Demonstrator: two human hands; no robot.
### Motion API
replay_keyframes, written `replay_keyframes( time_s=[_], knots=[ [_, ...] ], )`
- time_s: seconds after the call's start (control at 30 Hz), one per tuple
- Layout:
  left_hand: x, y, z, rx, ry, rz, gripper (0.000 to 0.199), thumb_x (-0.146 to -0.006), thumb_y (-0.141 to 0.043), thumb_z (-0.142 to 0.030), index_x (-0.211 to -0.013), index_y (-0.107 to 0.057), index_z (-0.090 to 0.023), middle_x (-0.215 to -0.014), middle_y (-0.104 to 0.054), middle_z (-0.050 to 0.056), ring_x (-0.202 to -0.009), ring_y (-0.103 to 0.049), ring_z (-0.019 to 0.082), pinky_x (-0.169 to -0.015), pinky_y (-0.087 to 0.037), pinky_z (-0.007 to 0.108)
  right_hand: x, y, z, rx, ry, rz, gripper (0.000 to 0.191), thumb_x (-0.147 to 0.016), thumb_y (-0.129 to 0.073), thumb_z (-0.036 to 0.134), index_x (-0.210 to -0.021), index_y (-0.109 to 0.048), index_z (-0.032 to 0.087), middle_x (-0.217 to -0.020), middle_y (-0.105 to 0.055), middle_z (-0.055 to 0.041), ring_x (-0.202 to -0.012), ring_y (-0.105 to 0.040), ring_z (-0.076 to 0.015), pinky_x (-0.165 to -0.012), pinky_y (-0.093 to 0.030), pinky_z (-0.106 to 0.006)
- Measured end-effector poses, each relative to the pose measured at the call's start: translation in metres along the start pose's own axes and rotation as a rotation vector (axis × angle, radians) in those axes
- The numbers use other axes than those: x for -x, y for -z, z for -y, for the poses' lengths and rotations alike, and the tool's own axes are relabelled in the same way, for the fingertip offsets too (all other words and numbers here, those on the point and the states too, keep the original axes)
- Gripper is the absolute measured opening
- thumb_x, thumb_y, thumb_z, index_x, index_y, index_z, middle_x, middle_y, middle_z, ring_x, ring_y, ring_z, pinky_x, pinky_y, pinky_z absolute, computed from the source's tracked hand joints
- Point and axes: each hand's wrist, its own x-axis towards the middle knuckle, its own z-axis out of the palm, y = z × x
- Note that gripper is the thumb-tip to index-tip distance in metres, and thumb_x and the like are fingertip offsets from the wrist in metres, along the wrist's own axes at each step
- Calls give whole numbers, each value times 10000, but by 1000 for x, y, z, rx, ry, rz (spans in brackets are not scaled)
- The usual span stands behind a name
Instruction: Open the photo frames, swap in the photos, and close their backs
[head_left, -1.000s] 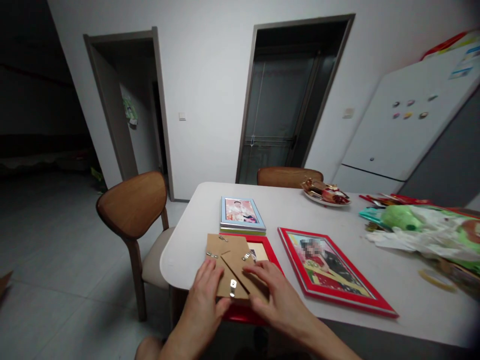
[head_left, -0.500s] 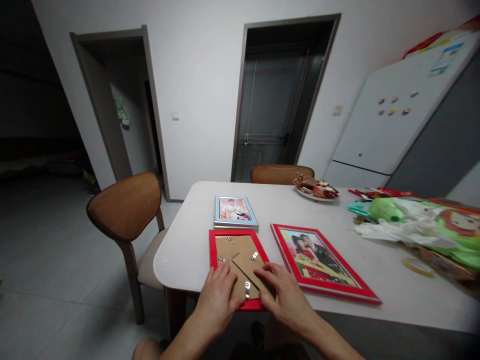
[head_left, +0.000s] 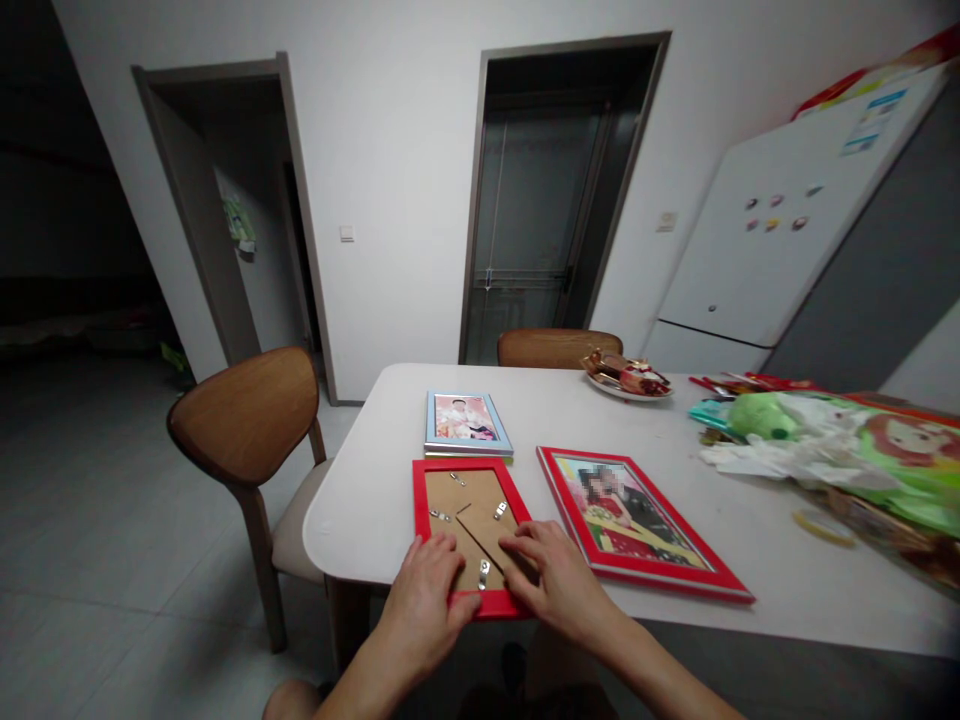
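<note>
A small red frame (head_left: 421, 500) lies face down at the table's front edge, its brown backing board (head_left: 457, 490) showing metal clips and a dark diagonal slot. On its near left corner rests my left hand (head_left: 427, 590), thumb on the bottom rim and fingers over the left side. My right hand (head_left: 559, 580) lies on the right side of the same frame, fingers spread over the backing. To the right is a larger red frame (head_left: 645, 520) with a photo of a couple, face up. Behind the small frame sits a light blue frame (head_left: 466, 420) with a photo.
The white table (head_left: 360, 500) also holds a plate of items (head_left: 628, 378) at the back, a green and white plastic bag (head_left: 825, 430) and a roll of tape (head_left: 823, 528) at the right. Wooden chairs stand at the left (head_left: 251, 415) and behind (head_left: 559, 348).
The view has shifted slightly, so things sit a little further left. My left hand has slid slightly toward me along the small frame; my right hand stays on its right side.
</note>
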Motion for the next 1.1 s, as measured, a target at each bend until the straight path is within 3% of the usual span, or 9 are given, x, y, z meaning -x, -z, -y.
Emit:
replay_keyframes(
  time_s=[0.1, 0.23, 0.43, 0.7, 0.83, 0.97, 1.1],
  knots=[
    [3, 0, 0, -17, 7, 35, 440, -592, -672, -330, -972, -544, -149, -1208, -472, 155, -1140, -395, 292, -974, -249, 486, -10, 1, -4, 61, -25, 10, 312, -757, -421, 296, -1005, -589, 209, -974, -534, -78, -893, -462, -192, -775, -355, -310],
    [4, -1, 0, -6, 8, 35, 354, -562, -695, -298, -857, -550, -166, -1209, -473, 139, -1149, -385, 283, -981, -228, 487, -25, -2, -7, 165, -88, 0, 359, -790, -376, 364, -1081, -529, 222, -1129, -452, -94, -972, -430, -214, -807, -330, -332],
    [3, 0, -3, 13, 28, 33, 304, -561, -699, -274, -801, -551, -161, -1225, -456, 151, -1157, -376, 283, -987, -218, 485, -30, -4, -7, 128, -28, 27, 308, -820, -325, 323, -855, -576, 148, -925, -490, -90, -814, -474, -159, -749, -351, -260],
    [3, -1, 1, -3, 27, 56, 331, -562, -708, -325, -799, -557, -150, -1228, -456, 158, -1162, -372, 277, -998, -216, 459, -27, -6, -9, 92, -18, -54, 287, -798, -365, 288, -914, -577, 135, -978, -504, -114, -871, -482, -189, -777, -361, -303],
    [3, -2, 4, -9, 27, 71, 338, -558, -710, -324, -808, -563, -150, -1243, -439, 158, -1173, -357, 280, -998, -216, 467, -12, -3, 2, 48, 150, -73, 266, -756, -430, 234, -970, -581, 189, -1071, -490, -104, -987, -438, -217, -830, -344, -359],
    [2, -2, 5, 10, 20, 58, 337, -565, -707, -319, -819, -563, -150, -1244, -438, 158, -1173, -358, 276, -992, -230, 462, 1, 5, 18, -45, 368, 70, 233, -746, -439, 185, -880, -613, 261, -1012, -509, -49, -946, -441, -184, -821, -348, -351],
    [2, -1, 5, 54, 20, 45, 305, -554, -714, -306, -776, -567, -156, -1230, -455, 149, -1160, -374, 283, -983, -237, 471, 4, 10, 25, -64, 398, 121, 212, -742, -455, 183, -850, -621, 259, -960, -511, -43, -913, -436, -176, -808, -350, -349]
  ],
)
